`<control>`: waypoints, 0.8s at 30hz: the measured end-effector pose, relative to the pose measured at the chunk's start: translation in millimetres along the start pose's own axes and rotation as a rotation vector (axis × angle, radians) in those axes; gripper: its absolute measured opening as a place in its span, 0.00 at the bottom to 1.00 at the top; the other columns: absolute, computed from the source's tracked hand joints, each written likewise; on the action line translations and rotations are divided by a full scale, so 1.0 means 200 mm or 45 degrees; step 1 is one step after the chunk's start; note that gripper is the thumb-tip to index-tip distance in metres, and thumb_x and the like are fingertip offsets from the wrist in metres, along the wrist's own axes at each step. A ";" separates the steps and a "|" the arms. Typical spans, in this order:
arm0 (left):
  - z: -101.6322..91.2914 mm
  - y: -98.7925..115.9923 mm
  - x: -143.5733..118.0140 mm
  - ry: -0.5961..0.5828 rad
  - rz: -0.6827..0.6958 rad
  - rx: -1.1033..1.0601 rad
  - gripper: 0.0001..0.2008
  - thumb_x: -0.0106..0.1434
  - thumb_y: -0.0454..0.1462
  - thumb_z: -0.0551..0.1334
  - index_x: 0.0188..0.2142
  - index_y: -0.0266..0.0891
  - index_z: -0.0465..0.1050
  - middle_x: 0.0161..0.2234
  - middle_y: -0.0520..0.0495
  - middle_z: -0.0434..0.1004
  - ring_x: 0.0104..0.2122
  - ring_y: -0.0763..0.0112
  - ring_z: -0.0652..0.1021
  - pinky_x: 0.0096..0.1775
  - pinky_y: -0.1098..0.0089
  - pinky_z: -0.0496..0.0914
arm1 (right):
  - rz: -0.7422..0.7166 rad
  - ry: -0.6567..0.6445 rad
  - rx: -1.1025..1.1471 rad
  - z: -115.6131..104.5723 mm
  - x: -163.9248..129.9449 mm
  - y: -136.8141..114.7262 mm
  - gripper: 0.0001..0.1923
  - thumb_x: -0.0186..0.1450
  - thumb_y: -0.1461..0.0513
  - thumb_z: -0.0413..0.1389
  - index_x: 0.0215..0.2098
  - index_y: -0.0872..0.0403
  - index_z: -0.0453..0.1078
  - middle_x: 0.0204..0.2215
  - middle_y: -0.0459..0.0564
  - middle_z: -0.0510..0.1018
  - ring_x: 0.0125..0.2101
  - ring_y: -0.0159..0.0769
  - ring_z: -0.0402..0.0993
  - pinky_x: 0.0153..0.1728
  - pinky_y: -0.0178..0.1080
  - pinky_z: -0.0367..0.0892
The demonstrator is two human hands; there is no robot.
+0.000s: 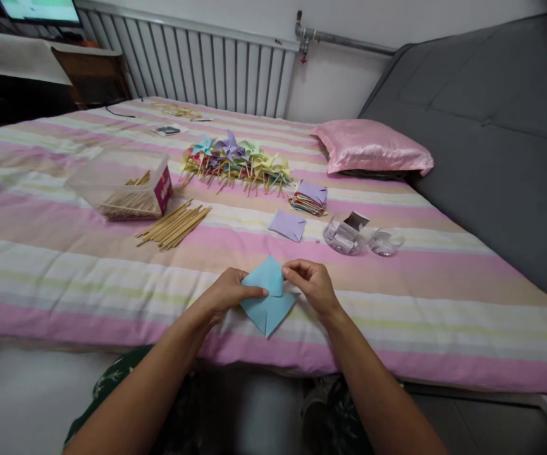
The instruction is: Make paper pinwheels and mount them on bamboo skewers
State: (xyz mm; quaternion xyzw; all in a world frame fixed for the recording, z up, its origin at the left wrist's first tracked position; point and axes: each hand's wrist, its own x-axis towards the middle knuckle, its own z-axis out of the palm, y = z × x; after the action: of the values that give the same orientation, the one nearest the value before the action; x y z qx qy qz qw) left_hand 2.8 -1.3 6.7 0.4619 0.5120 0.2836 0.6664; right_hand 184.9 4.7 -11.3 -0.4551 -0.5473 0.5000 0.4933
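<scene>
A light blue paper square (269, 307) with slits cut in from its corners is held up over the near part of the bed. My left hand (229, 292) grips its left side, thumb lying across the front near the centre. At the upper right edge, my right hand (312, 283) pinches a flap of the same paper between thumb and fingertips. Beyond the paper lies a purple slit square (287, 225), and behind that a stack of coloured paper squares (309, 197). A tiny bead (317, 241) rests near a clear round container (342, 234).
Wooden sticks (174, 226) lie beside a clear plastic box (126, 196) holding more sticks. Several finished paper pinwheels (235, 161) are heaped farther back. A clear round lid (385, 242) sits to the right. A pink pillow (372, 146) lies by the grey headboard (482, 120).
</scene>
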 end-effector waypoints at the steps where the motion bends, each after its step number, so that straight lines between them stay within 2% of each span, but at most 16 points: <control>1: 0.00 0.00 0.00 0.014 0.007 -0.024 0.09 0.42 0.36 0.68 0.22 0.31 0.75 0.19 0.49 0.75 0.20 0.73 0.70 0.26 0.73 0.62 | -0.040 0.057 0.004 0.00 0.00 0.00 0.10 0.53 0.58 0.60 0.30 0.56 0.73 0.25 0.48 0.75 0.27 0.33 0.71 0.30 0.35 0.65; 4: -0.02 0.01 0.01 0.089 0.004 -0.140 0.10 0.42 0.36 0.68 0.25 0.30 0.75 0.21 0.47 0.75 0.21 0.73 0.71 0.27 0.73 0.63 | -0.213 0.224 -0.048 -0.01 0.00 -0.01 0.12 0.56 0.59 0.58 0.37 0.54 0.71 0.28 0.48 0.75 0.30 0.33 0.71 0.32 0.35 0.66; 7: -0.04 0.02 0.02 0.215 -0.030 -0.280 0.11 0.43 0.36 0.68 0.27 0.30 0.75 0.22 0.48 0.75 0.21 0.73 0.71 0.26 0.74 0.63 | -0.425 0.358 -0.197 0.00 -0.02 -0.02 0.10 0.57 0.62 0.56 0.38 0.53 0.71 0.29 0.47 0.73 0.31 0.33 0.70 0.33 0.36 0.66; 9: -0.07 0.03 0.02 0.280 -0.029 -0.387 0.12 0.42 0.34 0.69 0.28 0.30 0.74 0.22 0.49 0.74 0.22 0.74 0.71 0.26 0.75 0.64 | -0.512 0.374 -0.293 0.00 -0.04 -0.02 0.08 0.57 0.64 0.56 0.36 0.53 0.71 0.27 0.46 0.73 0.28 0.32 0.70 0.32 0.36 0.66; 11: -0.09 0.04 0.03 0.287 -0.024 -0.493 0.12 0.42 0.33 0.69 0.29 0.30 0.74 0.23 0.49 0.74 0.23 0.73 0.72 0.27 0.74 0.66 | -0.524 0.260 -0.321 0.00 -0.06 -0.03 0.09 0.57 0.65 0.54 0.37 0.53 0.70 0.24 0.45 0.73 0.25 0.31 0.70 0.28 0.35 0.66; 13: -0.10 0.05 0.03 0.259 -0.027 -0.575 0.13 0.42 0.32 0.68 0.30 0.30 0.74 0.25 0.48 0.75 0.24 0.72 0.73 0.28 0.72 0.67 | -0.502 0.065 -0.304 0.01 -0.07 -0.03 0.12 0.57 0.67 0.53 0.40 0.53 0.70 0.22 0.44 0.74 0.23 0.30 0.71 0.25 0.33 0.66; 16: -0.10 0.07 0.02 0.236 -0.047 -0.656 0.12 0.42 0.31 0.68 0.30 0.31 0.74 0.25 0.48 0.76 0.24 0.72 0.73 0.28 0.72 0.68 | -0.477 -0.159 -0.307 0.03 -0.08 -0.02 0.15 0.57 0.68 0.53 0.42 0.53 0.70 0.23 0.45 0.77 0.23 0.30 0.73 0.24 0.33 0.67; 20: -0.09 0.07 0.02 0.213 -0.077 -0.672 0.10 0.42 0.30 0.67 0.28 0.30 0.74 0.24 0.47 0.76 0.23 0.72 0.73 0.27 0.72 0.69 | -0.434 -0.219 -0.337 0.05 -0.08 -0.02 0.15 0.56 0.69 0.52 0.38 0.52 0.74 0.28 0.47 0.79 0.25 0.31 0.75 0.25 0.32 0.68; 24: -0.08 0.05 0.02 0.177 -0.079 -0.616 0.11 0.42 0.31 0.67 0.29 0.30 0.74 0.24 0.47 0.76 0.23 0.72 0.73 0.28 0.72 0.68 | -0.440 -0.260 -0.361 0.04 -0.07 -0.02 0.13 0.55 0.69 0.53 0.33 0.51 0.76 0.28 0.47 0.80 0.25 0.31 0.74 0.26 0.33 0.68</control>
State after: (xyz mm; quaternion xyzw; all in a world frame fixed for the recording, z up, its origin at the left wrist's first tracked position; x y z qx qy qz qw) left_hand -9.8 12.5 13.8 0.2526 0.4877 0.4084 0.7291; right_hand 177.4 -10.5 -8.2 -0.3665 -0.7288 0.3698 0.4448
